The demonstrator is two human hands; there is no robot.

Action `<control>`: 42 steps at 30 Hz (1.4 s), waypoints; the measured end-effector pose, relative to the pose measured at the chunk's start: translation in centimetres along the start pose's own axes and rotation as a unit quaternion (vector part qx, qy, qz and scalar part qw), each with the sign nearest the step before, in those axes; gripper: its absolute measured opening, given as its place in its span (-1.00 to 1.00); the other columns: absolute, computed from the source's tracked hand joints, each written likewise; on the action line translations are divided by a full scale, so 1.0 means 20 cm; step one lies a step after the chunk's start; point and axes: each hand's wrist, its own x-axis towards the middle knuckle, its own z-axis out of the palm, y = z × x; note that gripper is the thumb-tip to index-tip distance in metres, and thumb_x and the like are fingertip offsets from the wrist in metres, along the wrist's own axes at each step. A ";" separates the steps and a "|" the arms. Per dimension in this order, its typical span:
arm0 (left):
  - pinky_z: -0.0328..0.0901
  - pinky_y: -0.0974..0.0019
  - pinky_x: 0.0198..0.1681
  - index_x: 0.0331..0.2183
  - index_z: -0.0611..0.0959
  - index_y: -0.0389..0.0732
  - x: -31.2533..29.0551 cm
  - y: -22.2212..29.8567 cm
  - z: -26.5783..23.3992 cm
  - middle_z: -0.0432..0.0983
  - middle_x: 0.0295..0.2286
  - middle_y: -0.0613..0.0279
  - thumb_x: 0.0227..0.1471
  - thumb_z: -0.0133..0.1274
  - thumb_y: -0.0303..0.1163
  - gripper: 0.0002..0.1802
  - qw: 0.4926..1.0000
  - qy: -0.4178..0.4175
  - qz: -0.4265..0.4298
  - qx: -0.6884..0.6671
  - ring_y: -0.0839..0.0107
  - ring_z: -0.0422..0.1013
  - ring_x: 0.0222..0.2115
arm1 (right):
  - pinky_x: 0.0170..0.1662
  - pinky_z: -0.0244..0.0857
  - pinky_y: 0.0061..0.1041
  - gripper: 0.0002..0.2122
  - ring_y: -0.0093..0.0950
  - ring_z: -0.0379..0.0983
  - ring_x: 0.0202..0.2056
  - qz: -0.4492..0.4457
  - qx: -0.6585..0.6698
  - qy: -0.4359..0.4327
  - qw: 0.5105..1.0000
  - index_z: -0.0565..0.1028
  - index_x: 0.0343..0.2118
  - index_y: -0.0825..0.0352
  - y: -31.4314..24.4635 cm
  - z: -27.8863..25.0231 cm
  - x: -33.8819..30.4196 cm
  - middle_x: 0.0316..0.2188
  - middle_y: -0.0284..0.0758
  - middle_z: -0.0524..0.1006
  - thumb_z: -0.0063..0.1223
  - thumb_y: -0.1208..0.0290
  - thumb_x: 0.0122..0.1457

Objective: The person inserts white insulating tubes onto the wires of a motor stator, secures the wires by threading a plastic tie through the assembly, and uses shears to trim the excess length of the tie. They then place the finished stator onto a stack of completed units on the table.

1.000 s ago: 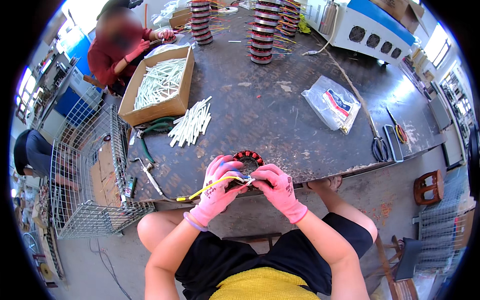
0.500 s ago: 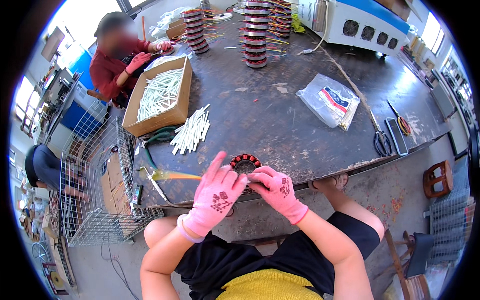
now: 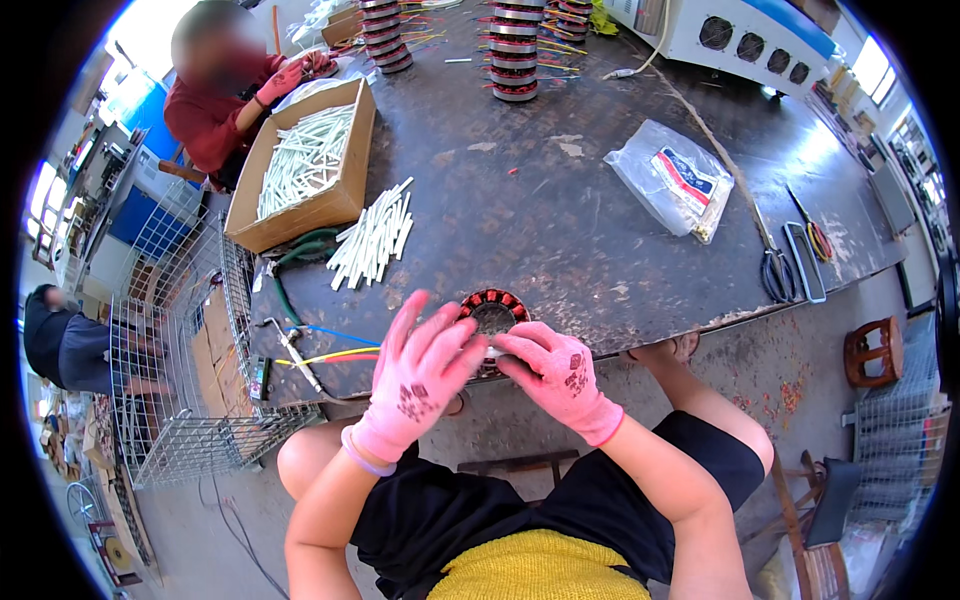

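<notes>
A ring-shaped motor stator (image 3: 493,299) with red windings lies at the table's near edge, its near side partly covered by my gloved hands. My left hand (image 3: 415,375), in a pink glove, is just left of it with the fingers stretched and spread, slightly blurred. Blue, yellow and red lead wires (image 3: 345,354) run leftward from behind that hand. My right hand (image 3: 560,380), gloved alike, has thumb and fingertips pinched together at the stator's near rim. A small whitish bit shows at the fingertips, too small to name.
White sleeve tubes lie in a loose pile (image 3: 372,238) and fill a cardboard box (image 3: 345,195). Stacked stators (image 3: 515,60) stand farther back. A plastic bag (image 3: 668,182), scissors (image 3: 777,274) and a wire basket (image 3: 190,430) flank the table. A co-worker (image 3: 215,110) sits at far left.
My left hand has shifted slightly left, its fingers spreading wider. The coloured wires, bunched before, now fan apart. My right hand keeps its pinch at the stator.
</notes>
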 end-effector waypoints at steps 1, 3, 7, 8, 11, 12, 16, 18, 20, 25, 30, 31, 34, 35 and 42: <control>0.30 -0.01 0.15 -0.26 0.68 -0.03 -0.02 0.04 -0.01 0.46 -0.11 0.32 -0.16 0.18 -0.39 -0.70 0.997 0.049 0.041 0.038 0.30 0.39 0.00 | -0.38 0.43 -0.39 -0.76 -0.29 0.56 -0.41 0.012 0.010 0.000 1.000 0.58 -0.20 0.19 0.00 0.00 -0.01 -0.27 -0.33 0.55 0.27 0.42 0.02; 0.37 0.07 0.09 -0.26 0.67 -0.01 -0.09 0.12 -0.06 0.48 -0.17 0.35 -0.18 0.24 -0.34 -0.69 0.990 0.088 0.111 -0.015 0.32 0.43 -0.07 | -0.40 0.41 -0.44 -0.79 -0.39 0.54 -0.44 0.058 0.061 -0.001 0.996 0.58 -0.20 0.22 -0.01 0.01 -0.02 -0.25 -0.33 0.53 0.23 0.47 0.06; 0.41 0.29 -0.30 -0.30 0.67 -0.05 -0.27 0.27 -0.02 0.51 -0.28 0.31 -0.17 0.37 -0.32 -0.70 0.974 -0.066 -0.036 -0.215 0.37 0.47 -0.27 | -0.42 0.34 -0.57 -0.81 -0.58 0.46 -0.46 0.159 0.188 -0.008 0.969 0.55 -0.17 0.31 -0.03 0.03 -0.03 -0.22 -0.34 0.47 0.16 0.56 0.13; 0.40 0.31 -0.37 -0.32 0.66 -0.07 -0.30 0.26 0.00 0.50 -0.29 0.29 -0.15 0.36 -0.34 -0.73 0.944 -0.058 -0.150 -0.289 0.36 0.48 -0.32 | -0.38 0.37 -0.52 -0.80 -0.49 0.50 -0.43 0.176 0.196 -0.003 0.965 0.55 -0.17 0.28 -0.04 0.03 -0.03 -0.24 -0.32 0.48 0.18 0.52 0.12; 0.30 0.51 -0.50 -0.21 0.59 -0.21 -0.35 0.20 0.03 0.52 -0.39 0.30 -0.02 0.31 -0.39 -0.69 0.743 0.046 -0.444 -0.499 0.59 0.41 -0.50 | -0.36 0.39 -0.51 -0.77 -0.45 0.51 -0.42 0.180 0.201 0.024 0.963 0.53 -0.17 0.26 -0.06 0.07 -0.04 -0.25 -0.30 0.48 0.21 0.51 0.09; 0.27 0.54 -0.53 -0.16 0.57 -0.23 -0.33 0.16 0.02 0.52 -0.41 0.32 0.04 0.27 -0.37 -0.68 0.698 0.080 -0.462 -0.541 0.63 0.40 -0.52 | -0.38 0.39 -0.51 -0.78 -0.46 0.51 -0.44 0.173 0.197 0.035 0.964 0.53 -0.18 0.26 -0.06 0.07 -0.04 -0.25 -0.30 0.48 0.22 0.51 0.08; 0.19 0.61 -0.59 -0.15 0.58 -0.31 -0.19 0.12 -0.05 0.52 -0.45 0.33 0.19 0.13 -0.28 -0.70 0.615 0.176 -0.509 -0.576 0.67 0.38 -0.56 | -0.43 0.37 -0.50 -0.80 -0.48 0.49 -0.52 0.103 0.124 0.079 0.984 0.54 -0.22 0.25 -0.13 0.02 -0.08 -0.28 -0.32 0.50 0.23 0.53 0.06; 0.19 0.60 -0.60 -0.15 0.60 -0.30 -0.17 0.10 -0.08 0.53 -0.48 0.33 0.21 0.11 -0.26 -0.70 0.607 0.147 -0.541 -0.563 0.66 0.38 -0.59 | -0.48 0.37 -0.44 -0.79 -0.41 0.49 -0.55 0.009 0.041 0.058 0.997 0.55 -0.26 0.20 -0.17 0.01 -0.09 -0.36 -0.35 0.51 0.28 0.43 0.02; 0.21 0.59 -0.59 -0.20 0.63 -0.31 -0.17 0.12 -0.09 0.53 -0.53 0.33 0.21 0.11 -0.27 -0.72 0.637 0.136 -0.546 -0.527 0.66 0.37 -0.63 | -0.49 0.36 -0.39 -0.74 -0.37 0.51 -0.52 -0.050 -0.041 0.028 0.997 0.55 -0.21 0.16 -0.22 0.02 -0.07 -0.40 -0.38 0.50 0.28 0.30 0.02; 0.35 0.51 -0.40 -0.21 0.65 -0.33 -0.17 0.12 -0.09 0.52 -0.35 0.26 0.13 0.17 -0.46 -0.81 0.794 0.133 -0.394 -0.444 0.61 0.46 -0.45 | -0.43 0.37 -0.39 -0.64 -0.39 0.51 -0.48 -0.052 -0.106 0.032 0.992 0.49 -0.06 0.17 -0.27 0.05 0.05 -0.40 -0.40 0.47 0.23 0.30 0.06; 0.38 0.47 -0.36 -0.19 0.66 -0.28 -0.16 0.09 -0.06 0.48 -0.21 0.21 0.08 0.18 -0.53 -0.80 0.738 0.145 -0.406 -0.519 0.55 0.47 -0.37 | -0.40 0.38 -0.36 -0.71 -0.33 0.52 -0.44 -0.033 -0.095 0.002 0.995 0.53 -0.13 0.16 -0.25 0.03 0.09 -0.41 -0.36 0.49 0.25 0.33 0.04; 0.38 0.46 -0.36 -0.20 0.66 -0.27 -0.16 0.09 -0.06 0.49 -0.23 0.21 0.07 0.19 -0.54 -0.80 0.757 0.149 -0.379 -0.511 0.54 0.47 -0.36 | -0.40 0.38 -0.35 -0.72 -0.30 0.52 -0.43 -0.036 -0.086 -0.001 0.996 0.55 -0.15 0.16 -0.24 0.03 0.09 -0.41 -0.34 0.49 0.26 0.34 0.04; 0.38 0.44 -0.36 -0.23 0.68 -0.23 -0.14 0.08 -0.06 0.52 -0.27 0.22 0.01 0.22 -0.57 -0.79 0.814 0.164 -0.300 -0.469 0.50 0.48 -0.36 | -0.37 0.39 -0.32 -0.77 -0.27 0.52 -0.39 -0.033 -0.057 -0.028 0.997 0.55 -0.21 0.19 -0.22 -0.02 0.13 -0.40 -0.32 0.50 0.25 0.33 0.05; 0.38 0.43 -0.36 -0.25 0.69 -0.23 -0.11 0.07 -0.07 0.53 -0.28 0.22 -0.01 0.23 -0.57 -0.80 0.836 0.172 -0.272 -0.444 0.48 0.49 -0.36 | -0.32 0.40 -0.31 -0.80 -0.23 0.52 -0.36 -0.027 -0.047 -0.055 0.997 0.53 -0.25 0.22 -0.23 -0.05 0.15 -0.39 -0.29 0.49 0.22 0.33 0.08; 0.39 0.38 -0.37 -0.32 0.71 -0.24 0.03 0.06 -0.08 0.56 -0.39 0.21 -0.07 0.23 -0.58 -0.82 0.862 0.154 -0.242 -0.417 0.40 0.49 -0.41 | -0.26 0.41 -0.29 -0.80 -0.21 0.52 -0.28 -0.065 -0.036 -0.190 0.979 0.50 -0.24 0.26 -0.14 -0.17 0.27 -0.33 -0.25 0.52 0.13 0.27 0.15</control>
